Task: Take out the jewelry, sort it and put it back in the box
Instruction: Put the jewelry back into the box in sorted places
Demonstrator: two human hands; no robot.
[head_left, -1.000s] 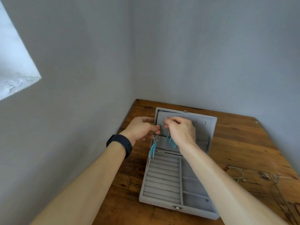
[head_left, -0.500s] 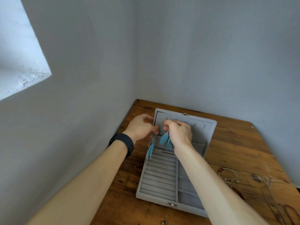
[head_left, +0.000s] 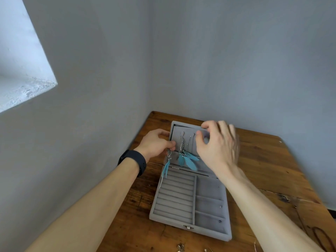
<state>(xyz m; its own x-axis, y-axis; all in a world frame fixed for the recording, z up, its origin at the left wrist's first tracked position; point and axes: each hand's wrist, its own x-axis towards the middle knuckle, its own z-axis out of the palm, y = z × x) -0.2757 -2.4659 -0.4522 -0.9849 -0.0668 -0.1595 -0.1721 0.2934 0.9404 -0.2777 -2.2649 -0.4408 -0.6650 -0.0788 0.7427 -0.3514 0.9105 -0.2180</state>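
Note:
A grey velvet jewelry box (head_left: 154, 211) lies open on the wooden table, its lid (head_left: 189, 125) raised at the back. One blue feather earring (head_left: 188, 160) hangs from a hook inside the lid. My left hand (head_left: 154, 144) is at the lid's left edge and pinches a second feather earring (head_left: 166, 168), which dangles on its chain. My right hand (head_left: 218, 148) hovers blurred in front of the lid's right half, fingers loosely spread, holding nothing that I can see.
The table (head_left: 263, 160) stands in a corner with grey walls at the left and behind. Small jewelry pieces (head_left: 180, 248) lie at the table's front edge, and a dark cord (head_left: 320, 237) lies at the far right.
My right hand has let go of the earring now hanging in the lid and moved right. The left hand still holds the other earring.

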